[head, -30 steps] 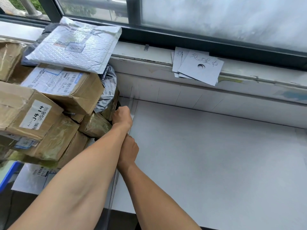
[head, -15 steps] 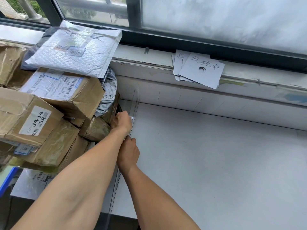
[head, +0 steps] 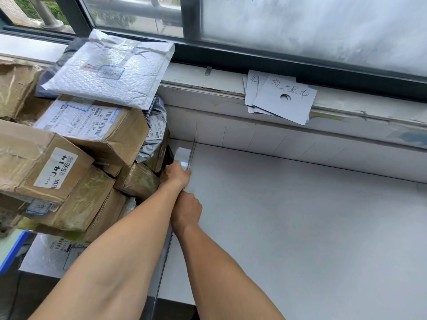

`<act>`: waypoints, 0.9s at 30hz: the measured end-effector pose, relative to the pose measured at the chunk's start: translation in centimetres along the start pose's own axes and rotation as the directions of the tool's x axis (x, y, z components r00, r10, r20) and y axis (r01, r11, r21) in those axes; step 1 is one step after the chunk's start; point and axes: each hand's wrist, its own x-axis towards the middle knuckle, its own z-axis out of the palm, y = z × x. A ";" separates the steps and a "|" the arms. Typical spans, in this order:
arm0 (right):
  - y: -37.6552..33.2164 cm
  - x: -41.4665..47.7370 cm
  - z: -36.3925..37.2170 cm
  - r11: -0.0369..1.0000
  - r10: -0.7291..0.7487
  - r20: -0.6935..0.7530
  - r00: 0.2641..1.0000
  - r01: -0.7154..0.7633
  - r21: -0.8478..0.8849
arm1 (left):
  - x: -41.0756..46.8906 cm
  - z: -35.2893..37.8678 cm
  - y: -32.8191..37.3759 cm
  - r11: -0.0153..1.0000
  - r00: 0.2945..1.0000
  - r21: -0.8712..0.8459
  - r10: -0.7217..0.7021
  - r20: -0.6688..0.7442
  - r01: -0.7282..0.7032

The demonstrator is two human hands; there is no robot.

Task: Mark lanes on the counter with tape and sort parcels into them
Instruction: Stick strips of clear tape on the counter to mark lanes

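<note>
Beyond our left hand, a glossy strip of clear tape lies flat on the white counter and reaches the foot of the back wall. We see that hand from the back, low on the tape with its far edge touching it. Its fingers are hidden beneath, so we cannot tell whether they are spread, pressed together or pinching. Just behind it, nearer to us, our right hand sits on the same line, knuckles up and fingers tucked out of sight, and we cannot tell its grip either. Nearer than the right hand, the tape's edge shows as a thin line between our forearms, running to the counter's near edge.

Left of both hands, close against the left one, cardboard boxes are piled up. A white bubble mailer lies on top, and a grey poly bag is wedged at the pile's right side. Far beyond the hands and to their right, paper cards with handwriting lie on the window sill, overhanging its edge.
</note>
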 end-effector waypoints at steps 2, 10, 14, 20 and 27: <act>0.0 0.1 -0.4 0.992 -0.072 0.028 0.997 0.075 -0.105 | -0.6 -0.6 0.1 0.997 0.999 0.077 -0.022 0.041 0.019; -0.1 0.4 -2.1 0.954 -0.187 0.041 0.981 0.192 -0.232 | -1.4 -3.2 3.0 0.938 0.996 0.342 0.025 0.084 -0.052; -0.5 0.5 -4.5 0.960 -0.192 0.001 0.981 0.188 -0.206 | -1.9 -3.3 4.4 0.893 0.998 0.446 0.063 0.004 -0.058; -0.1 -0.6 -7.3 0.991 -0.125 -0.079 0.989 0.120 -0.066 | -3.0 -4.7 8.0 0.820 0.985 0.551 0.171 0.022 -0.154; 3.6 -3.0 -7.9 0.987 -0.141 -0.005 0.990 0.141 -0.080 | -4.8 -7.1 13.2 0.858 0.980 0.475 0.192 0.056 -0.195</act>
